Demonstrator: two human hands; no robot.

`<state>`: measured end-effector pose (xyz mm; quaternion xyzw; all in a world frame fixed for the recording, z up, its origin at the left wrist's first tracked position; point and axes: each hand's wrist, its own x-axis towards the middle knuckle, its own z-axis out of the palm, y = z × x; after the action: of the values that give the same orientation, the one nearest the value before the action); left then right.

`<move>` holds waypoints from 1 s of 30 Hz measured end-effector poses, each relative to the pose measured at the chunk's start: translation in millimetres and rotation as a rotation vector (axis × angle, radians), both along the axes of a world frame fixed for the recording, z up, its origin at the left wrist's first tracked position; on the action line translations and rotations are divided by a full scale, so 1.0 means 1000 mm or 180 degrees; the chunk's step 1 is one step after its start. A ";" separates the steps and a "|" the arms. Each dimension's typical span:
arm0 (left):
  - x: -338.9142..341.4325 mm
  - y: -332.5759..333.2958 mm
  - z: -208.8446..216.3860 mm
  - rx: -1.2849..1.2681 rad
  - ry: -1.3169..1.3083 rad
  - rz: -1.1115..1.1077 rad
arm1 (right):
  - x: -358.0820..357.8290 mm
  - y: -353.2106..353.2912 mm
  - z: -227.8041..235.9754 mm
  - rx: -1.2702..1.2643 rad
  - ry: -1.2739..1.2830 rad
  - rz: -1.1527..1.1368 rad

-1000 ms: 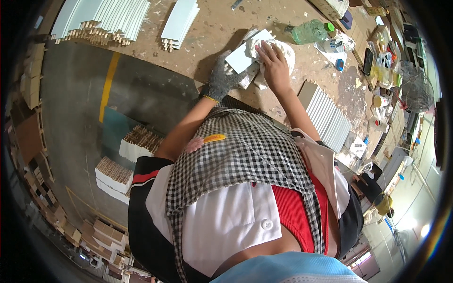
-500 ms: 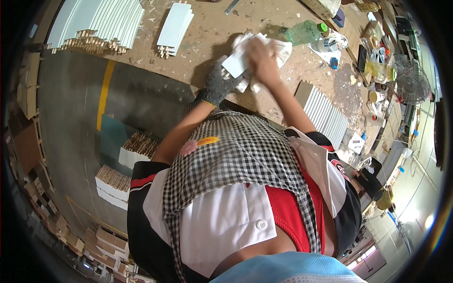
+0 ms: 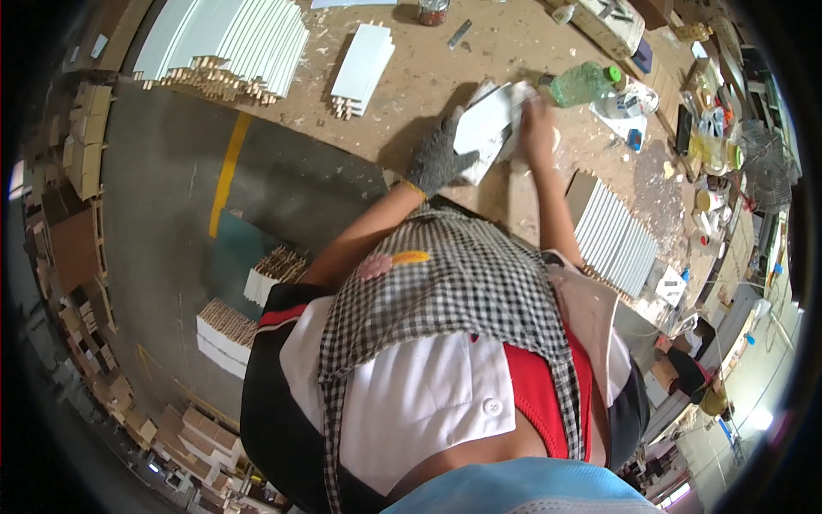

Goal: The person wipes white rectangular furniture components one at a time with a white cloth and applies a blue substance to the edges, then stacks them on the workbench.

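My left hand (image 3: 437, 158), in a dark grey knitted glove, is closed round the left side of a short white-painted board (image 3: 481, 127) held over the workbench. My bare right hand (image 3: 538, 133) is at the board's right edge, its fingers bent round a white cloth (image 3: 519, 96); motion blurs both. What lies beneath the board is partly hidden. Left of it rests a small stack of white slats (image 3: 363, 68) with pegged wooden ends.
A large stack of white slats (image 3: 227, 47) lies at the bench's far left, a row of slats (image 3: 610, 236) at the right. A green plastic bottle (image 3: 582, 84) lies beyond my right hand. A metal fan (image 3: 764, 167) stands far right; more stacked boards (image 3: 227, 334) are lower left.
My right hand has moved from on top of the board to its right edge with the cloth, uncovering more of the white face. The whole view has shifted, so the bench appears further right.
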<state>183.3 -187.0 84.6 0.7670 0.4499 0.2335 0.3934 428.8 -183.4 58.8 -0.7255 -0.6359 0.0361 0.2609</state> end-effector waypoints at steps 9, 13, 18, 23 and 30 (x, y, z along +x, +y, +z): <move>-0.114 0.077 -0.001 0.1391 0.0329 0.1833 | 0.065 -0.075 0.077 0.0481 0.4095 -0.1340; -0.147 0.096 -0.042 0.1636 0.0869 0.1639 | 0.089 -0.127 0.099 0.0694 0.4682 -0.2183; -0.087 0.082 0.018 0.2705 0.1095 0.1265 | 0.142 -0.245 0.120 0.1633 0.5351 -0.0922; 0.054 -0.005 0.032 0.0882 -0.0233 -0.0700 | 0.064 -0.259 0.210 0.2572 0.5820 0.0327; 0.175 -0.091 0.009 -0.0266 0.0495 -0.2462 | 0.074 -0.282 0.189 0.2209 0.6630 0.1015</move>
<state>358.4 -278.2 93.6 0.8786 0.1654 -0.0092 0.4479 502.6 -465.3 247.8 -0.1379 -0.1674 0.4814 0.8492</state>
